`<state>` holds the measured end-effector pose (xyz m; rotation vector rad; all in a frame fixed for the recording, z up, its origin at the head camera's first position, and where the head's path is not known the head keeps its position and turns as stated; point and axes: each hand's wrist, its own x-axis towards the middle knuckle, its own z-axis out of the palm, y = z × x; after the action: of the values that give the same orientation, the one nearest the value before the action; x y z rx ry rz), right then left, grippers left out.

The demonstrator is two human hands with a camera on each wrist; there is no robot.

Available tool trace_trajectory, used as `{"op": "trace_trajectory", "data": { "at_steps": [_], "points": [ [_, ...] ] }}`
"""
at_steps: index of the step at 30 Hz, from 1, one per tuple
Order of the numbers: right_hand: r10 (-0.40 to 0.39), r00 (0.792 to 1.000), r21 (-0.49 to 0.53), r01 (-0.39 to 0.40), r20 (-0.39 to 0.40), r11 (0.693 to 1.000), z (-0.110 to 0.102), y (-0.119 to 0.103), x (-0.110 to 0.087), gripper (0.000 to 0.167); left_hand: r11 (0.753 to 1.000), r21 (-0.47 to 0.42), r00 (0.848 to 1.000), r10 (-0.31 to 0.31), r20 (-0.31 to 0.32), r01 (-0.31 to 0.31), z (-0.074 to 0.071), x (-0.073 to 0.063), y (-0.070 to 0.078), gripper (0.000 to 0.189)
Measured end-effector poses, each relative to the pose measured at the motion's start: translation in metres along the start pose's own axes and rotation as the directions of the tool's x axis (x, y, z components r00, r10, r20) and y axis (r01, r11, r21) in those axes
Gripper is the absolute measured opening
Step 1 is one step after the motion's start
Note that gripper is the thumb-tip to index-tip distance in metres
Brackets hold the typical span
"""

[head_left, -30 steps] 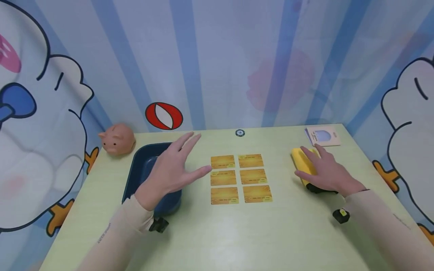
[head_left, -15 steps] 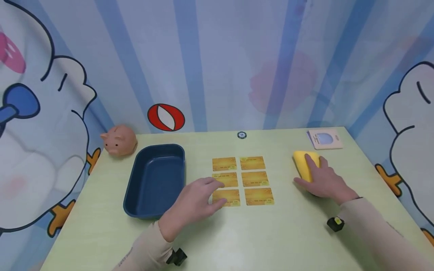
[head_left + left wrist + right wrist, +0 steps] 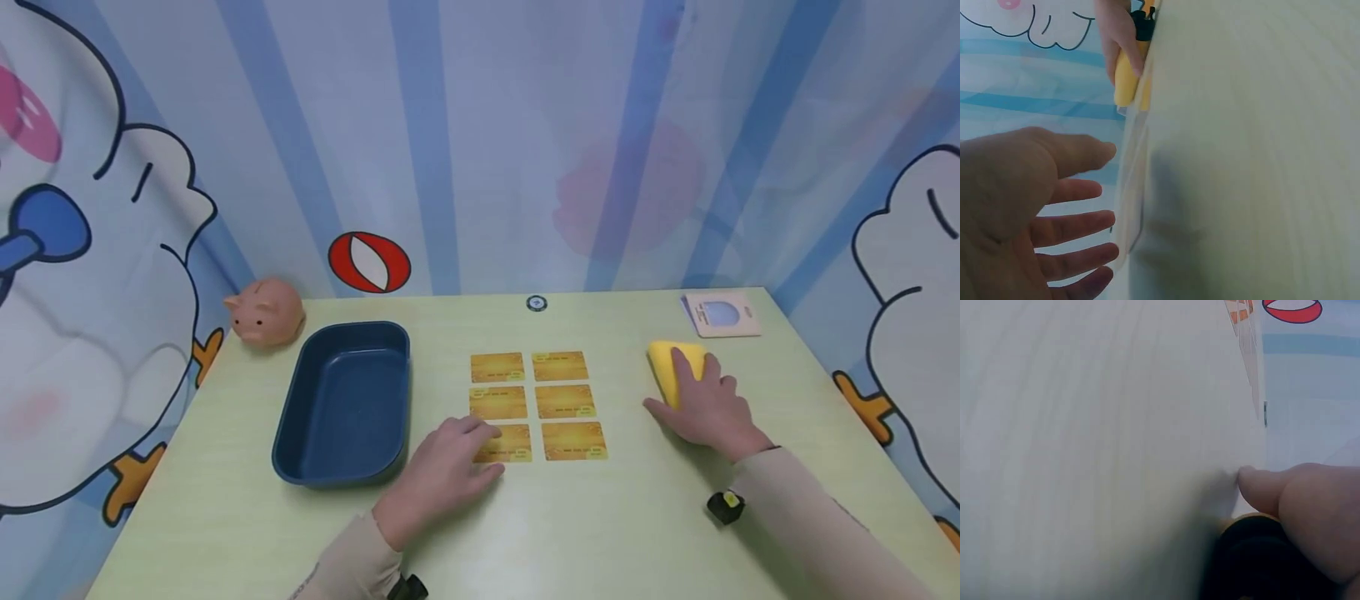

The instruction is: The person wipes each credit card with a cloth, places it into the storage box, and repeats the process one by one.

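Note:
Gold bank-style cards (image 3: 573, 441) lie in two columns on the table. My left hand (image 3: 442, 467) hovers low at the lower left card (image 3: 513, 445), fingertips covering its left part in the head view. The left wrist view shows that hand's fingers (image 3: 1075, 228) spread and nothing in its palm. On the right, my right hand (image 3: 708, 408) rests over a yellow object (image 3: 671, 367) with a black end (image 3: 1260, 556). Its thumb lies straight along the left side and its fingers reach over the top. The hand hides much of the object.
A dark blue tray (image 3: 408, 367) stands left of the cards. A pink piggy bank (image 3: 266, 312) sits at the back left. Along the back edge lie a small round chip (image 3: 536, 303) and a pale pink booklet (image 3: 726, 313). A printed curtain hangs behind the table.
My left hand has moved from above the tray right and down to the lower left card. My right hand has settled lower over the yellow object, which has stayed in place.

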<state>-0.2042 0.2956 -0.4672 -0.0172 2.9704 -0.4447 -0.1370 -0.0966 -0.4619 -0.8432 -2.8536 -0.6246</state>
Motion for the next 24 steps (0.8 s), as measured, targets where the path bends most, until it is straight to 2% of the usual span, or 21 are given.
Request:
{"op": "trace_trajectory", "data": {
  "at_steps": [5, 7, 15, 24],
  "points": [
    [-0.01, 1.0, 0.01, 0.01, -0.023, 1.0, 0.0002, 0.0025, 0.0022, 0.089, 0.999, 0.032, 0.998, -0.017, -0.062, 0.02, 0.0068, 0.0, -0.0079, 0.034],
    [-0.007, 1.0, 0.021, 0.007, -0.019, 1.0, -0.0003, 0.0029, 0.0027, 0.087, 0.999, 0.049, 0.997, -0.02, -0.069, 0.024, 0.008, 0.0001, -0.0101, 0.033],
    [-0.007, 1.0, 0.041, 0.007, -0.012, 0.999, -0.0033, 0.0072, 0.0054, 0.078, 0.997, 0.074, 0.999, -0.021, -0.047, 0.025, 0.0087, 0.0027, -0.0106, 0.034],
    [-0.016, 1.0, 0.036, 0.015, 0.006, 0.999, -0.004, 0.0102, 0.0062, 0.077, 0.997, 0.066, 0.999, -0.033, -0.016, 0.034, 0.0082, 0.0038, -0.0103, 0.033]
  ]
}}
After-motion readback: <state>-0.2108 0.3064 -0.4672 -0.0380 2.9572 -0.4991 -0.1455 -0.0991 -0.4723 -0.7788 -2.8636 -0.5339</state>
